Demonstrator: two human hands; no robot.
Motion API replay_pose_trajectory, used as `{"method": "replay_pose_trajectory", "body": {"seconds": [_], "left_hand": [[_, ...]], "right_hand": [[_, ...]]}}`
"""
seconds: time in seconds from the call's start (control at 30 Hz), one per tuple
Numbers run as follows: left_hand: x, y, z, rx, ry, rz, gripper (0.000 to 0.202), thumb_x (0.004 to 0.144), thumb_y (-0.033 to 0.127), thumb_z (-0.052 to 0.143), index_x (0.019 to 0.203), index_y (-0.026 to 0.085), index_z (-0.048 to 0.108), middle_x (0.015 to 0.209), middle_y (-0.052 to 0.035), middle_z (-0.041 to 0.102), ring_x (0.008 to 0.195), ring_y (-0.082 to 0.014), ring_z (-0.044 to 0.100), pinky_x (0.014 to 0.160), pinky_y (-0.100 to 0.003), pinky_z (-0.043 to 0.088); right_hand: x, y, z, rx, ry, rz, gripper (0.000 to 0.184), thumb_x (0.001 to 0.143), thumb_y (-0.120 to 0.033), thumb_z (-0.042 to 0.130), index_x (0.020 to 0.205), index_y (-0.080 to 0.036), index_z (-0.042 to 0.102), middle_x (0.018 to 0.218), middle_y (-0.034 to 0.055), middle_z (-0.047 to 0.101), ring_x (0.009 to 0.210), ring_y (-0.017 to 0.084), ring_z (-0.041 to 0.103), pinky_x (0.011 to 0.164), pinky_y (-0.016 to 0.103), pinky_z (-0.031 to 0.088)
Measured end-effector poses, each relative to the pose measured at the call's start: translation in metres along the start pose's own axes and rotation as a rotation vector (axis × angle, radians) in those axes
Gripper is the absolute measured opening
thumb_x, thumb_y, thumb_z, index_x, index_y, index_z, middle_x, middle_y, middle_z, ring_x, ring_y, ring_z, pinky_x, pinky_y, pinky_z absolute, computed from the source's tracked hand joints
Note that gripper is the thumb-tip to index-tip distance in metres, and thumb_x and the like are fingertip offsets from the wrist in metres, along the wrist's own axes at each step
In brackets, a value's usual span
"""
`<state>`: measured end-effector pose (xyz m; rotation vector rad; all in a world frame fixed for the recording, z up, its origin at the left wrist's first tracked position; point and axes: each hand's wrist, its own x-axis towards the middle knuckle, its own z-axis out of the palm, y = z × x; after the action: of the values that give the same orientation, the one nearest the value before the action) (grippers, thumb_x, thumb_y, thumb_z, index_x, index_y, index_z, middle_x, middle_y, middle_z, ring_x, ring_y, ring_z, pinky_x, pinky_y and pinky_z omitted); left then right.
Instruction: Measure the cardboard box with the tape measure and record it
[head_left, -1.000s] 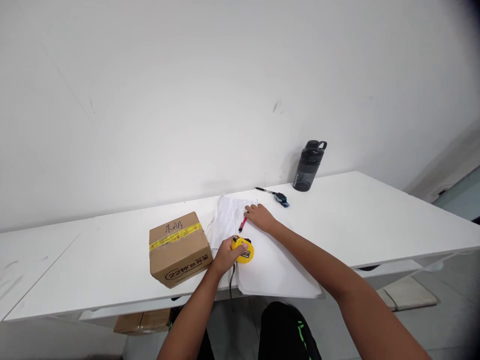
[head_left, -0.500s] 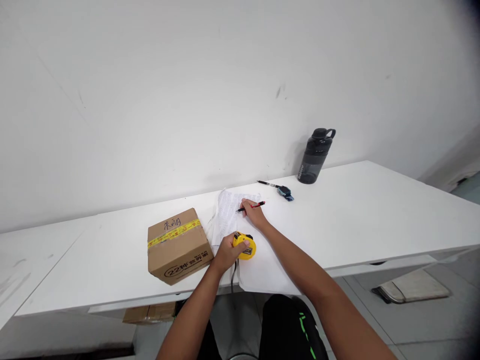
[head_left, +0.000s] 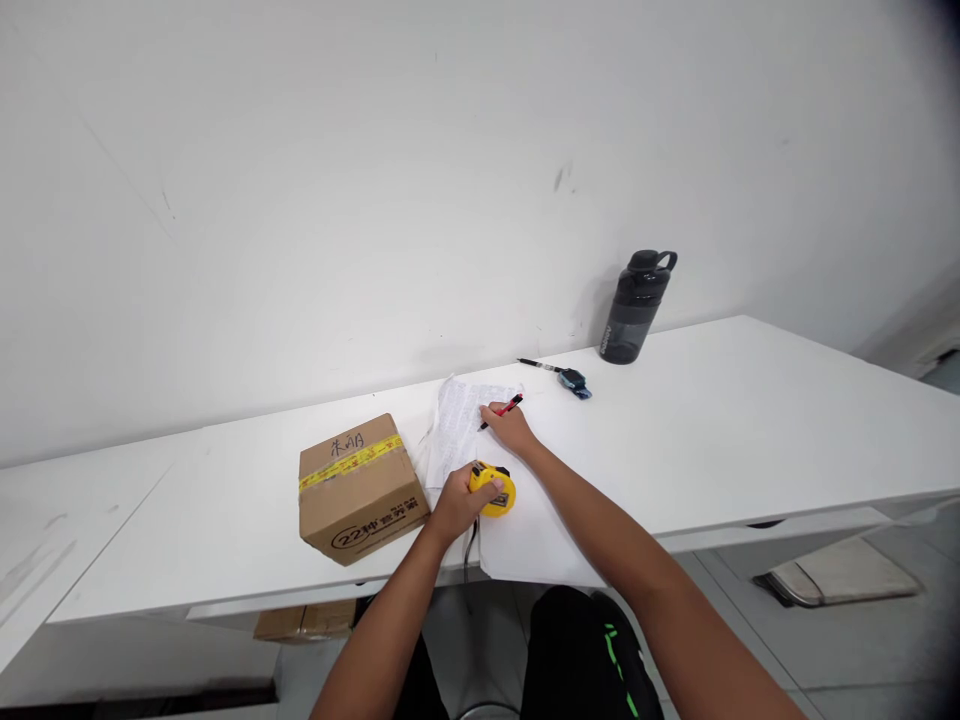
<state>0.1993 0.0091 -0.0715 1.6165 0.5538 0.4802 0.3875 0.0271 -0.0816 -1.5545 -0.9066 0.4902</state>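
My left hand (head_left: pixel 452 506) is closed around a yellow tape measure (head_left: pixel 495 491) resting on white paper near the front edge of the white table (head_left: pixel 712 430). My right hand (head_left: pixel 510 428) grips a red pen (head_left: pixel 504 410), its tip on a printed sheet (head_left: pixel 461 420) lying farther back. A taped cardboard box (head_left: pixel 358 488) with handwriting on top stands just left of my left hand.
A dark water bottle (head_left: pixel 636 306) stands against the wall at the back right. A black pen (head_left: pixel 538 365) and a small blue object (head_left: pixel 576 382) lie behind the sheet. Another cardboard box (head_left: pixel 304 621) lies under the table. My dark trousers show below.
My right hand has picked the red pen up from the paper and now holds it in a writing grip. The left hand stayed on the tape measure. The view shifted slightly.
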Motion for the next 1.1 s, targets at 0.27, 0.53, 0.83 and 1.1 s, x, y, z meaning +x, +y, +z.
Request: {"method": "replay_pose_trajectory", "body": {"seconds": [0.27, 0.53, 0.83, 1.1], "left_hand": [[-0.0003, 0.0009, 0.0021, 0.03, 0.023, 0.008, 0.038, 0.076, 0.045, 0.069, 0.095, 0.012, 0.065, 0.083, -0.0039, 0.067, 0.073, -0.0149, 0.06, 0.067, -0.025, 0.047], [-0.0007, 0.0034, 0.0039, 0.047, 0.033, 0.007, 0.041, 0.077, 0.047, 0.068, 0.098, 0.012, 0.066, 0.089, -0.0058, 0.069, 0.078, -0.0169, 0.063, 0.069, -0.025, 0.049], [0.0005, 0.0015, 0.0044, 0.054, 0.053, -0.003, 0.042, 0.073, 0.044, 0.071, 0.098, 0.012, 0.067, 0.087, -0.0054, 0.069, 0.077, -0.0169, 0.063, 0.069, -0.026, 0.049], [-0.0005, 0.0045, 0.0053, 0.053, 0.047, -0.003, 0.039, 0.074, 0.044, 0.07, 0.096, 0.012, 0.066, 0.086, -0.0053, 0.069, 0.076, -0.0169, 0.063, 0.069, -0.026, 0.049]], "right_hand": [[-0.0013, -0.0002, 0.0, 0.008, 0.02, -0.006, 0.036, 0.075, -0.044, 0.049, 0.05, -0.024, 0.033, 0.052, -0.0034, 0.046, 0.058, 0.014, 0.042, 0.059, 0.026, 0.035], [-0.0019, -0.0018, -0.0004, 0.01, 0.022, 0.0, 0.036, 0.075, -0.044, 0.05, 0.05, -0.023, 0.034, 0.051, -0.0039, 0.046, 0.057, 0.013, 0.041, 0.058, 0.025, 0.035], [-0.0021, -0.0028, -0.001, -0.002, 0.064, 0.014, 0.035, 0.075, -0.044, 0.048, 0.05, -0.024, 0.032, 0.048, -0.0039, 0.043, 0.056, 0.014, 0.039, 0.056, 0.026, 0.033], [-0.0029, -0.0041, -0.0009, 0.004, 0.06, 0.007, 0.035, 0.074, -0.041, 0.049, 0.049, -0.024, 0.032, 0.049, -0.0049, 0.041, 0.054, 0.013, 0.037, 0.055, 0.026, 0.032]]}}
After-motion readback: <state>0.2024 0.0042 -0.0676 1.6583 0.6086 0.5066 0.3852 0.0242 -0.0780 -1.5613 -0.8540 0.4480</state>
